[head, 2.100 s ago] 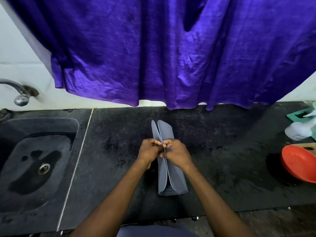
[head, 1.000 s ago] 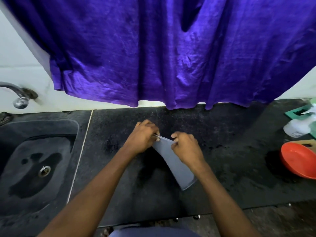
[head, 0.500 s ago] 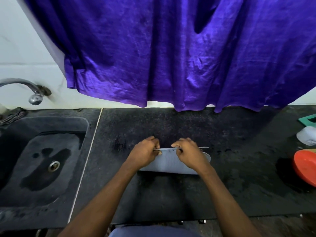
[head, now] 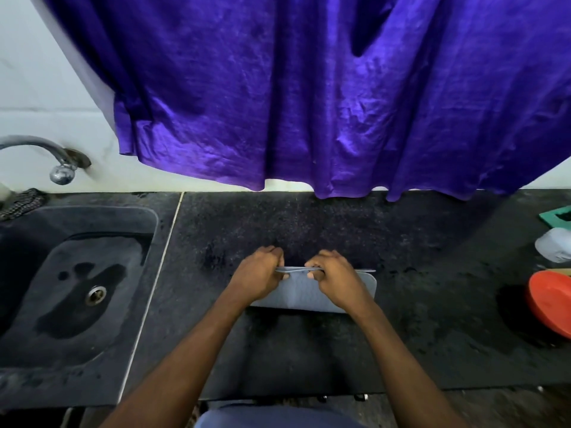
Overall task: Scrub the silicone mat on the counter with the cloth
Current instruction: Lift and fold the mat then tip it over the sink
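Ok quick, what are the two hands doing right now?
Left hand: closed, pinching the top edge of the folded grey mat.
Right hand: closed, pinching the same edge of the mat.

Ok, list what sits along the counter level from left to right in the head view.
Tap → sink → left hand → right hand → white bottle → orange bowl. Both hands grip the folded grey mat.

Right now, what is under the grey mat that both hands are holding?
The dark counter shows around the mat, held folded by left hand and right hand. The spot beneath is covered; no cloth is visible.
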